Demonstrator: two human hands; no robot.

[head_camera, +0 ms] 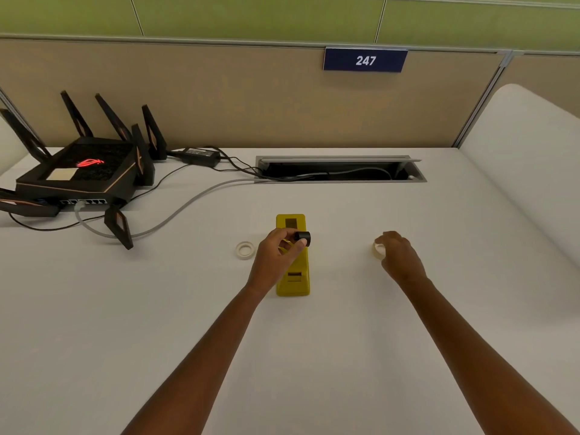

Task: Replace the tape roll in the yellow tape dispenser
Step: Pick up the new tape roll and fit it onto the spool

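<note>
The yellow tape dispenser [295,277] stands lengthwise in the middle of the white table. My left hand [276,255] is over its middle, pinching a small black spindle core [303,237] between thumb and fingers. A thin, nearly used-up tape ring [245,249] lies flat on the table just left of the dispenser. My right hand [398,255] rests to the right, its fingers closed over a fuller whitish tape roll [378,248] that peeks out at the fingertips and still touches the table.
A black router [78,171] with several antennas sits at the back left, with its power brick [201,155] and cables running into an open cable slot [339,171]. A beige partition [251,95] bounds the far side.
</note>
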